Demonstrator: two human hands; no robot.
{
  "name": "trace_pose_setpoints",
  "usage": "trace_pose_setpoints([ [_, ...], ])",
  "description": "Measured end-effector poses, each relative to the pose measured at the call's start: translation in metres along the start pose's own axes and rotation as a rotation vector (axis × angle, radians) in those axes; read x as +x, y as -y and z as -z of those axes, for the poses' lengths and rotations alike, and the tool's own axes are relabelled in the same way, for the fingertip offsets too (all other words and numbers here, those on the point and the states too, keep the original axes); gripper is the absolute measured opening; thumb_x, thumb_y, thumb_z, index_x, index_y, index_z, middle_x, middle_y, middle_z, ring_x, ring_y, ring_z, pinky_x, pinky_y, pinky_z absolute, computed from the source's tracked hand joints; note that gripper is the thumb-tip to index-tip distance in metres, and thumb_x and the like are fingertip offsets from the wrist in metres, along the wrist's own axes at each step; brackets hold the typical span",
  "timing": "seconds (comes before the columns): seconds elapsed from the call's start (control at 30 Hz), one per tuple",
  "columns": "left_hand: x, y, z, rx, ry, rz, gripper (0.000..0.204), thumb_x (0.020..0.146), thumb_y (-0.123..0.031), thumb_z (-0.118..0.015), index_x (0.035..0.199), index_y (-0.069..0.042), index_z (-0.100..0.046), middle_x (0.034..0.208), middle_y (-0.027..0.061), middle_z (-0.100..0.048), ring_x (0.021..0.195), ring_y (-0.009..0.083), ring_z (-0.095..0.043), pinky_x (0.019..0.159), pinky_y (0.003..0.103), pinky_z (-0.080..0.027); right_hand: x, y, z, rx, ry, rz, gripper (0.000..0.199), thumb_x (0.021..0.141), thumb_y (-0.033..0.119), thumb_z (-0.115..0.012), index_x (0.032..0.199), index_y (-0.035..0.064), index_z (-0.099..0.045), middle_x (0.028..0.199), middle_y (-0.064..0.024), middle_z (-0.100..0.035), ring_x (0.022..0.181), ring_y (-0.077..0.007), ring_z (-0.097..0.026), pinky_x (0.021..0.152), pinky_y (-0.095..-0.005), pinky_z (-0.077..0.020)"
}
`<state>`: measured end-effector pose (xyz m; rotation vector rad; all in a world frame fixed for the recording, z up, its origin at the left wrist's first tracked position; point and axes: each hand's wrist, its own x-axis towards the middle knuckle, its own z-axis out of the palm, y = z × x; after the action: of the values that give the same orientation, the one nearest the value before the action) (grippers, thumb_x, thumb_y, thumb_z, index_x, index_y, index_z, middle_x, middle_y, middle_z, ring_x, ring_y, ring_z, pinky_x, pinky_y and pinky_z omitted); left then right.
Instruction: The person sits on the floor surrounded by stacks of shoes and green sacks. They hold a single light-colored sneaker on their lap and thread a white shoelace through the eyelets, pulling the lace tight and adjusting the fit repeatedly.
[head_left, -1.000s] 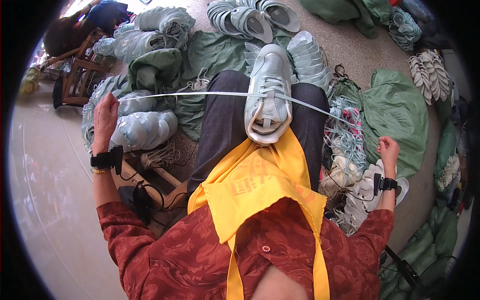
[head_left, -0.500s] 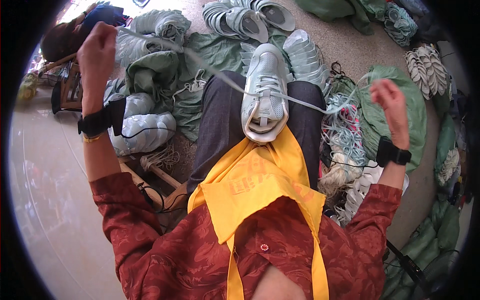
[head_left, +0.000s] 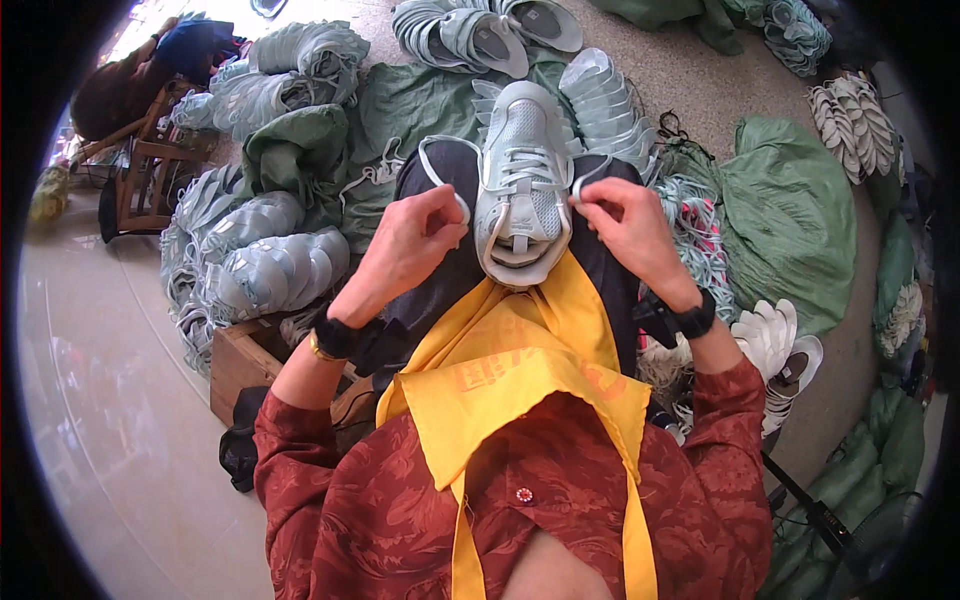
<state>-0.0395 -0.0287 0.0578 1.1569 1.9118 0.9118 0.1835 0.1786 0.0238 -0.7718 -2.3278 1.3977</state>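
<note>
A pale grey-blue sneaker upper (head_left: 522, 190) rests between my knees, its toe pointing away from me and its heel opening toward the yellow apron (head_left: 500, 375). A light shoelace (head_left: 432, 152) runs through its eyelets and loops out on both sides. Left of the upper, my left hand (head_left: 422, 232) is closed, pinching one lace end. On the other side my right hand (head_left: 630, 222) pinches the other end between thumb and fingers, close to the upper's edge. Both hands stay apart from the upper itself.
Stacks of nested pale shoe uppers (head_left: 285, 265) lie at the left, with more at the far middle. A bundle of blue laces (head_left: 695, 240) sits beside my right knee, next to a green sack (head_left: 785, 230). A wooden box (head_left: 240, 370) stands at lower left.
Both hands have come inward and toward the upper from wide apart. The lace, stretched out to both sides before, now hangs in short loops beside the upper.
</note>
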Motion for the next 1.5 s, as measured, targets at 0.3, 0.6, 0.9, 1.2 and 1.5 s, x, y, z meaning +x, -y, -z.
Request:
trace_pose_setpoints([
  [0.3,0.03,0.015,-0.024,-0.408,-0.076,-0.013,0.007,0.097,0.001,-0.064,0.092,0.001,-0.058,0.085,0.0031,-0.067,0.079,0.0085,-0.066,0.07,0.025,-0.056,0.017,-0.007,-0.004,0.424,-0.01,-0.099,0.009,0.095,0.0,-0.068,0.103,-0.0034,-0.072,0.098,-0.0054,-0.076,0.087,-0.0098,-0.071,0.079,-0.0247,-0.0596],
  [0.6,0.03,0.016,-0.022,-0.499,-0.066,-0.014,0.007,0.098,0.003,-0.061,0.093,0.0,-0.057,0.09,0.0049,-0.067,0.085,0.0111,-0.069,0.074,0.026,-0.06,0.004,-0.007,-0.015,0.526,-0.122,-0.063,0.006,0.094,-0.005,-0.069,0.098,-0.0022,-0.07,0.094,-0.0038,-0.075,0.088,-0.011,-0.072,0.081,-0.0258,-0.0595],
  [0.9,0.028,0.018,-0.023,-0.562,-0.103,-0.001,0.008,0.097,0.003,-0.063,0.092,0.002,-0.057,0.09,0.0073,-0.069,0.086,0.0134,-0.071,0.077,0.027,-0.061,0.005,-0.007,-0.023,0.526,-0.103,-0.059,0.005,0.093,-0.004,-0.07,0.097,-0.0016,-0.07,0.092,-0.0024,-0.075,0.084,-0.0081,-0.071,0.078,-0.0242,-0.0583],
  [1.2,0.029,0.022,-0.033,-0.651,-0.172,-0.023,0.009,0.096,0.003,-0.065,0.092,0.002,-0.057,0.091,0.0082,-0.071,0.086,0.0145,-0.073,0.078,0.027,-0.061,0.005,-0.008,-0.028,0.418,-0.155,-0.061,0.009,0.091,-0.001,-0.075,0.097,0.0003,-0.068,0.089,-0.0005,-0.074,0.081,-0.0053,-0.069,0.076,-0.0224,-0.0563],
  [1.5,0.03,0.022,-0.042,-0.63,-0.238,-0.068,0.009,0.096,0.003,-0.067,0.092,0.0,-0.06,0.095,0.006,-0.072,0.088,0.0124,-0.071,0.081,0.027,-0.058,-0.001,-0.004,-0.029,0.291,-0.238,-0.036,0.019,0.088,0.0,-0.079,0.094,0.001,-0.062,0.081,-0.0018,-0.071,0.077,-0.0078,-0.071,0.07,-0.0228,-0.0567],
])
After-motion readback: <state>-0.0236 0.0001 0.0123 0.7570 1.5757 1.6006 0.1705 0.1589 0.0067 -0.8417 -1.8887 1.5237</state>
